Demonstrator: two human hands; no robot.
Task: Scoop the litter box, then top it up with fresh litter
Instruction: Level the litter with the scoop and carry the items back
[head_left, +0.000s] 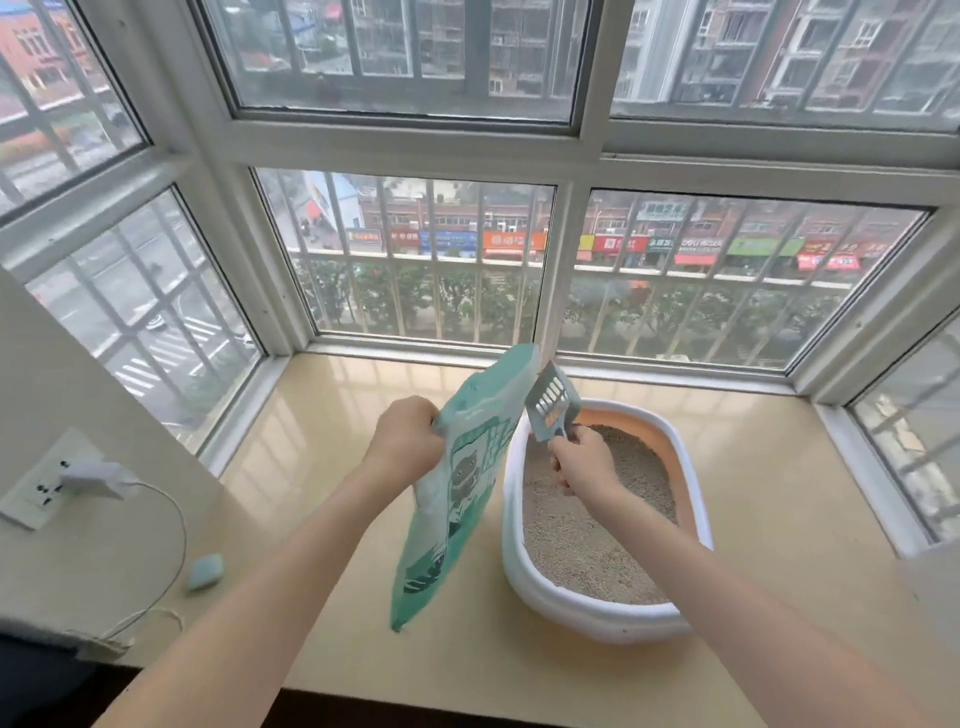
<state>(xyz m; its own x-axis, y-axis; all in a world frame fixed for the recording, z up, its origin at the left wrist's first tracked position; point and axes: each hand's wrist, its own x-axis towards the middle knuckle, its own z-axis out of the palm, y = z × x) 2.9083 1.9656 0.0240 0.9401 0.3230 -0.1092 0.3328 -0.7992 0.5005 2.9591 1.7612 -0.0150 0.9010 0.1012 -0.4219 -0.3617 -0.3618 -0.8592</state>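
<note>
A white oval litter box (587, 616) with a peach inner wall stands on the beige window ledge, filled with grey-beige litter (582, 551). My right hand (584, 462) grips the handle of a grey slotted scoop (548, 402), held upright over the box's far left rim. My left hand (408, 434) pinches the upper edge of a green and white litter bag (457, 493) that hangs tilted just left of the box, its bottom corner near the ledge.
The ledge (322, 415) is boxed in by barred windows on three sides. On the left wall, a white charger (98, 478) sits in a socket, with its cable looping down. A small pale green object (205, 571) lies at the ledge's left edge.
</note>
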